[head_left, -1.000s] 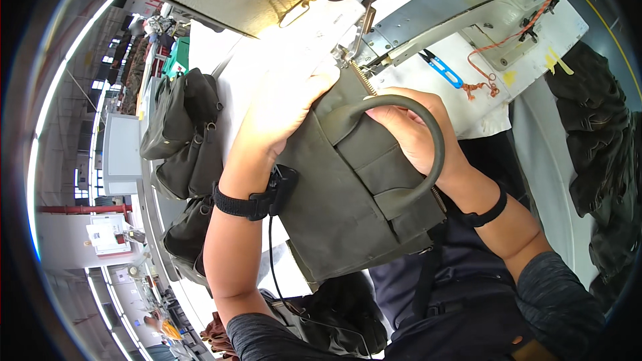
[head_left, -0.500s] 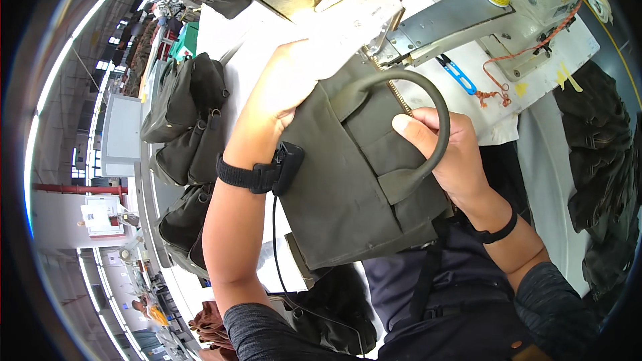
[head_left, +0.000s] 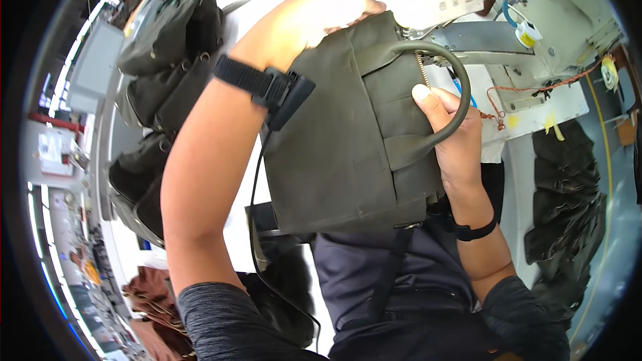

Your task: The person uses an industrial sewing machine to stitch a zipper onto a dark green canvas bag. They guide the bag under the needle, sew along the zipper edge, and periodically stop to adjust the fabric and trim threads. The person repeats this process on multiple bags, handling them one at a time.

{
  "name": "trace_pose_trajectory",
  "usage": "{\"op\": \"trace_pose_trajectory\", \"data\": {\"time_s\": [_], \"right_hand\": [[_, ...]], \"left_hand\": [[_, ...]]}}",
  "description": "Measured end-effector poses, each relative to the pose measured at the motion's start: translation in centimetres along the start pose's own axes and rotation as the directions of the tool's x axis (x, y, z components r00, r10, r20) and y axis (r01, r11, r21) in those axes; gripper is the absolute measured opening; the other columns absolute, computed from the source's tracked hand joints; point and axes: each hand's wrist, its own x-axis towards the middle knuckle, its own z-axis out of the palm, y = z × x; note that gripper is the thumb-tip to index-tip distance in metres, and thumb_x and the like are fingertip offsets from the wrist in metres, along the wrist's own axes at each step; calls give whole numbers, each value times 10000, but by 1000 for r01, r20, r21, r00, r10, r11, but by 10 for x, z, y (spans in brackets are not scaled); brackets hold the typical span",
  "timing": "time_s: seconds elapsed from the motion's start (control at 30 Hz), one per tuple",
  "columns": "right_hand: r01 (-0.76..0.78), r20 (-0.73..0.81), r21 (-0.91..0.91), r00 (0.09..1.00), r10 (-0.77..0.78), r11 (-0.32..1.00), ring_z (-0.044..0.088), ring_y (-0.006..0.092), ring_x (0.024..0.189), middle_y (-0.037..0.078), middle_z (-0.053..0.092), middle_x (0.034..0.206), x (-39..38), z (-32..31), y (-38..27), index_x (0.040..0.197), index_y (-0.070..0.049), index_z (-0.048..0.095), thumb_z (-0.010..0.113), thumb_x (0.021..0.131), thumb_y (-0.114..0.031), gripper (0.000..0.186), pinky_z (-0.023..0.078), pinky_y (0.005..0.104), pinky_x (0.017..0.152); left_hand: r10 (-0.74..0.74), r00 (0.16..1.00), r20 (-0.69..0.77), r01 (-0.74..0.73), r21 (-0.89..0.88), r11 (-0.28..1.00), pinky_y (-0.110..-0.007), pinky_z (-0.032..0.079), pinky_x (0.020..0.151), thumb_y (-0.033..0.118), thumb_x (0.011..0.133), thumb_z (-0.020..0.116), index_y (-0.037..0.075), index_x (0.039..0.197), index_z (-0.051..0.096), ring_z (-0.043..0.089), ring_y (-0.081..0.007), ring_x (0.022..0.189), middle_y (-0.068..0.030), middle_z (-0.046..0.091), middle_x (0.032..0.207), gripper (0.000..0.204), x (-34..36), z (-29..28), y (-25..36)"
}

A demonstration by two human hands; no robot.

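Note:
A dark olive fabric bag [head_left: 328, 140] lies tilted between my hands, its curved handle [head_left: 463, 83] standing out to the right. Along its right edge runs a brass-toned zip [head_left: 421, 70]. My right hand [head_left: 455, 130] reaches up beside the handle and pinches the zip edge, thumb on top. At the bag's far edge, my left hand [head_left: 328, 10] is bent over the fabric and closed on it; glare washes out part of its fingers. Just beyond the zip's far end is a sewing machine [head_left: 481, 37], its lamp-lit head nearest the left fingertips.
Several olive bags [head_left: 170, 47] stand along the left of the table. Brown fabric [head_left: 157, 294] is heaped at lower left, and dark fabric pieces [head_left: 565, 207] hang at right. Blue thread snips [head_left: 473, 100] lie partly hidden behind the handle, near an orange cord [head_left: 515, 87].
The bag has shifted away from the machine's needle area, its far edge now showing. My left hand has moved with it. The right hand keeps its pinch on the zip edge.

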Motion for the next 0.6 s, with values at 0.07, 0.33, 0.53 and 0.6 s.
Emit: {"op": "trace_pose_trajectory", "data": {"time_s": [0.07,0.33,0.53,0.6], "right_hand": [[11,-3,31,1000,-11,999,342,5,667,-125,427,704,-3,-3,4,960,-1,733,704,1042,-209,225,277,230,587],[-62,173,-51,982,70,997,619,61,742,5,664,800,-50,-56,2,1071,32,727,624,1079,-220,272,478,197,663],[-117,291,-128,945,150,985,626,77,646,29,682,780,-59,-76,-12,1014,9,741,666,1039,-275,295,506,219,584],[-120,307,-193,935,176,974,550,52,623,-6,623,712,-54,-77,-15,919,2,734,700,1015,-303,322,456,227,569]], "left_hand": [[-84,994,-70,96,189,977,-304,498,895,250,946,733,-15,1180,737,643,-167,1021,-60,716,1105,353,5,12,5],[-134,973,-189,230,727,647,-317,505,831,272,941,748,13,1133,738,658,-175,958,-66,710,987,322,-10,11,23],[200,933,-300,182,871,456,-351,514,871,277,933,760,22,1076,729,662,-229,997,-108,710,1011,293,-105,89,75],[398,877,-268,49,875,481,-400,517,963,234,900,789,22,1063,702,647,-308,1103,-157,703,1118,281,-154,155,78]]}}
